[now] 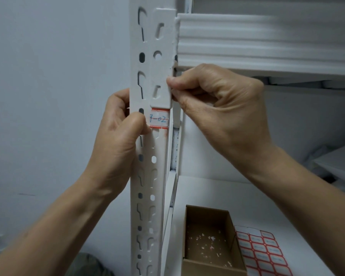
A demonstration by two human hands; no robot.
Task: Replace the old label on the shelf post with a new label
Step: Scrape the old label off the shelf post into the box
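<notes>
Label [159,119] on the post [147,186] lies under the thumb of the left hand [118,136], which grips the post, while the right hand [223,112] pinches the bracket [161,46] edge just above it

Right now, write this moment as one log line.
left hand: grips post, thumb on label | right hand: pinches post edge | sticker sheet: beside box

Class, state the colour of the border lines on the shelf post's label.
Red, on the white label, with blue handwriting; the head view shows it best.
</notes>
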